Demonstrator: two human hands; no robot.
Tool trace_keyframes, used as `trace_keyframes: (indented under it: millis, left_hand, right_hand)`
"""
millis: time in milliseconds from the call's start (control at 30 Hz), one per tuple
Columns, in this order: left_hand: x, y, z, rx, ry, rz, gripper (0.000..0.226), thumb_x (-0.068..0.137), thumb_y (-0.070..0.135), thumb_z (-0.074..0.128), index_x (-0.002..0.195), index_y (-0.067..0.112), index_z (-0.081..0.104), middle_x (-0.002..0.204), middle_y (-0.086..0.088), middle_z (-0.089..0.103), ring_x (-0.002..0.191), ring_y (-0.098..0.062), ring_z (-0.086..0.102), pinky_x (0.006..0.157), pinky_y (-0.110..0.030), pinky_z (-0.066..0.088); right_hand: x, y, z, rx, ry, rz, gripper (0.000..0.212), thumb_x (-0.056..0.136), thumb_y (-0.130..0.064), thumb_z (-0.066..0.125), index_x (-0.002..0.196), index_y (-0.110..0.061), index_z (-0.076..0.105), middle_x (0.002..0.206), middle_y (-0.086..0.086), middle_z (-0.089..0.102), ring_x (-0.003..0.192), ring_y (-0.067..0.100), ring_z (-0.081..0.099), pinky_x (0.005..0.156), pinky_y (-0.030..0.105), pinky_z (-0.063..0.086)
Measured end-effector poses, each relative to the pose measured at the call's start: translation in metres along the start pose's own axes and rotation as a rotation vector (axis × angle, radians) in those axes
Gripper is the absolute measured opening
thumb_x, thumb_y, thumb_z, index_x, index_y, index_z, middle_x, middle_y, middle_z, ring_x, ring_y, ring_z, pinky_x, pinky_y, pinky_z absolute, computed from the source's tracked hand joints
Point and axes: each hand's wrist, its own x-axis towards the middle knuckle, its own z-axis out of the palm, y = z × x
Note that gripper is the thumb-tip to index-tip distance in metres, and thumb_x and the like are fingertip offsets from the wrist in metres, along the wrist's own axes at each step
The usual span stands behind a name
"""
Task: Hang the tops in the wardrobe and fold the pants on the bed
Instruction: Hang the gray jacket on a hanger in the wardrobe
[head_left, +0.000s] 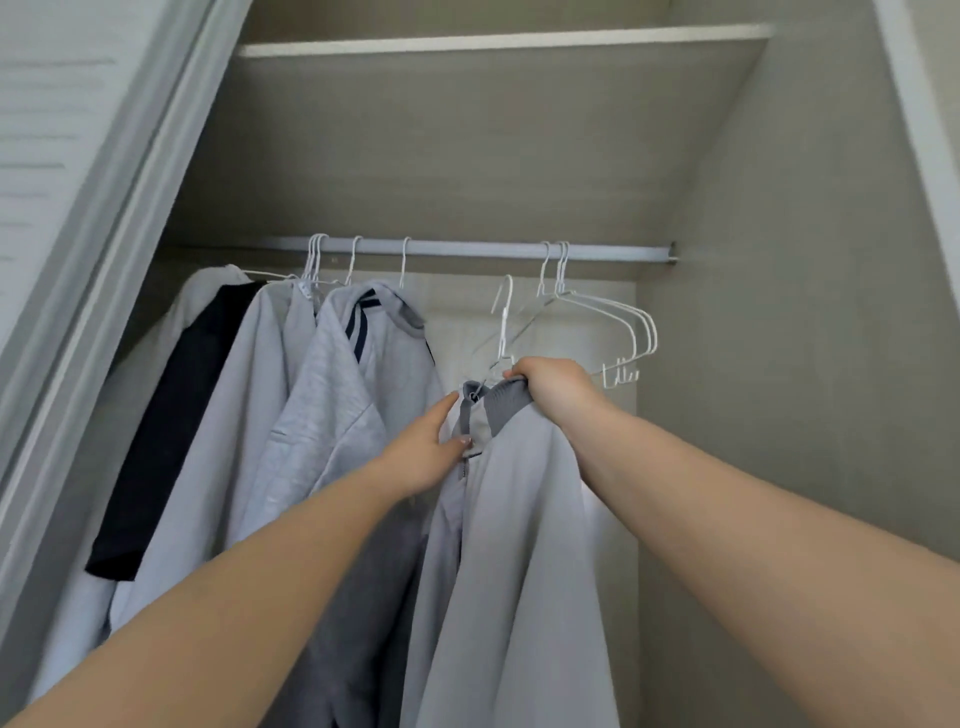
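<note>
the right hand (553, 387) has its grip curled tight round the ribbed collar of a light grey jacket (519, 545), at the top of a white wire hanger (503, 327), lifting it so the hook can reach the rail (467, 248). the hook is still below the rail, not on it. the left hand (423, 457) holds the jacket front near the zip, fingers mostly straight, likely to keep it neat. inside the wardrobe (779, 364), more tops (332, 374) already hang on the left, and empty hangers (597, 327) wait on the right. the bed is out of view.
</note>
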Motion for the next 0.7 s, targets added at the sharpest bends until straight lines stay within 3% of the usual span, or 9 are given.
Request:
trace_keyframes:
  millis: [67, 133, 200, 267, 367, 433, 533, 600, 700]
  left_hand:
    - [0.014, 0.0, -0.012, -0.15, 0.046, -0.017, 0.058, 0.099, 0.023, 0.048, 0.151, 0.024, 0.023, 0.13, -0.002, 0.054, 0.114, -0.012, 0.051, 0.094, -0.023, 0.037]
    - [0.029, 0.0, -0.028, -0.323, 0.055, -0.012, 0.052, 0.099, 0.03, 0.048, 0.148, 0.028, 0.029, 0.107, 0.007, 0.058, 0.094, -0.005, 0.054, 0.076, -0.022, 0.042]
    - [0.04, 0.003, -0.042, -0.471, 0.026, -0.021, 0.049, 0.096, 0.04, 0.05, 0.142, 0.037, 0.035, 0.113, 0.014, 0.059, 0.098, 0.003, 0.055, 0.076, -0.022, 0.047]
    - [0.05, 0.0, -0.052, -0.548, -0.014, -0.007, 0.048, 0.092, 0.047, 0.054, 0.137, 0.044, 0.038, 0.12, 0.017, 0.059, 0.105, 0.004, 0.055, 0.087, -0.029, 0.051]
    - [0.068, -0.005, -0.064, -0.594, -0.085, 0.009, 0.043, 0.088, 0.049, 0.059, 0.127, 0.05, 0.042, 0.111, 0.022, 0.062, 0.109, 0.003, 0.054, 0.096, -0.037, 0.05]
    - [0.08, -0.01, -0.069, -0.588, -0.111, 0.032, 0.04, 0.088, 0.047, 0.061, 0.124, 0.05, 0.045, 0.107, 0.022, 0.065, 0.107, 0.003, 0.055, 0.097, -0.037, 0.05]
    - [0.097, -0.015, -0.072, -0.562, -0.118, 0.065, 0.05, 0.09, 0.041, 0.06, 0.136, 0.04, 0.042, 0.115, 0.016, 0.061, 0.104, 0.0, 0.058, 0.098, -0.037, 0.049]
    - [0.106, -0.013, -0.073, -0.489, -0.119, 0.106, 0.057, 0.091, 0.038, 0.06, 0.143, 0.033, 0.037, 0.121, 0.013, 0.059, 0.102, -0.002, 0.058, 0.094, -0.029, 0.05]
    - [0.123, -0.013, -0.083, -0.42, -0.098, 0.154, 0.057, 0.093, 0.039, 0.057, 0.145, 0.033, 0.034, 0.123, 0.013, 0.058, 0.094, 0.001, 0.058, 0.071, -0.012, 0.049]
  right_hand:
    - [0.021, -0.008, 0.011, -0.05, 0.006, -0.031, 0.015, 0.095, -0.012, 0.047, 0.085, -0.01, 0.058, 0.082, 0.009, 0.049, 0.072, 0.02, 0.045, 0.047, 0.016, 0.03]
    - [0.045, -0.014, 0.021, -0.055, 0.033, -0.031, 0.015, 0.094, -0.011, 0.044, 0.081, -0.009, 0.052, 0.073, 0.006, 0.045, 0.062, 0.018, 0.04, 0.043, 0.016, 0.028]
    - [0.069, -0.021, 0.031, -0.116, 0.049, -0.055, 0.015, 0.094, -0.008, 0.041, 0.087, -0.004, 0.054, 0.085, 0.014, 0.051, 0.074, 0.022, 0.042, 0.049, 0.019, 0.026]
    - [0.093, -0.029, 0.041, -0.168, 0.064, -0.087, 0.026, 0.095, -0.006, 0.038, 0.105, 0.002, 0.061, 0.109, 0.023, 0.058, 0.086, 0.021, 0.043, 0.05, 0.016, 0.026]
    - [0.125, -0.043, 0.048, -0.222, 0.117, -0.092, 0.033, 0.096, -0.004, 0.037, 0.123, -0.001, 0.057, 0.126, 0.018, 0.057, 0.104, 0.028, 0.053, 0.054, 0.018, 0.031]
    - [0.145, -0.053, 0.054, -0.267, 0.14, -0.117, 0.031, 0.097, -0.005, 0.035, 0.12, -0.002, 0.057, 0.123, 0.017, 0.057, 0.108, 0.03, 0.054, 0.051, 0.016, 0.029]
    - [0.173, -0.065, 0.063, -0.216, 0.196, -0.13, 0.016, 0.098, -0.011, 0.038, 0.093, -0.007, 0.053, 0.102, 0.013, 0.053, 0.083, 0.027, 0.049, 0.045, 0.018, 0.032]
    - [0.192, -0.073, 0.068, -0.254, 0.213, -0.132, 0.021, 0.098, -0.011, 0.037, 0.084, -0.006, 0.052, 0.105, 0.019, 0.056, 0.09, 0.024, 0.049, 0.056, 0.026, 0.033]
    - [0.219, -0.084, 0.076, -0.309, 0.248, -0.172, 0.025, 0.099, -0.008, 0.035, 0.104, -0.001, 0.059, 0.125, 0.021, 0.057, 0.114, 0.03, 0.053, 0.072, 0.022, 0.03]
